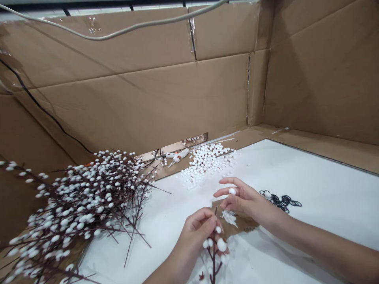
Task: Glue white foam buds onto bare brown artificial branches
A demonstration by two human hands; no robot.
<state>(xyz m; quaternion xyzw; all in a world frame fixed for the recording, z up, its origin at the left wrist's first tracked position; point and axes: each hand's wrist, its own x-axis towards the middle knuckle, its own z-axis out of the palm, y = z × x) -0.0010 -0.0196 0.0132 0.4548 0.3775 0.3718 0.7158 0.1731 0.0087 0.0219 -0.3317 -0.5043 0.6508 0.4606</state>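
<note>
My left hand (198, 232) grips a thin dark twig (213, 268) low in the view, and several white buds are stuck along it. My right hand (241, 199) pinches a small white foam bead (232, 191) between thumb and fingers, just above the twig's tip and apart from it. Under both hands lies a brown cardboard scrap (239, 225) with a white smear (229, 217). A large heap of dark branches with white buds (79, 213) lies to the left of my hands. Loose white foam beads (205, 163) form a pile ahead of them.
A white sheet (325, 181) covers the work surface. Black rubber rings (281, 201) lie right of my right hand. A hot glue gun (177, 155) and clear glue sticks (213, 141) lie behind the beads. Cardboard walls (118, 90) surround the area, and a grey cable (118, 29) crosses the top.
</note>
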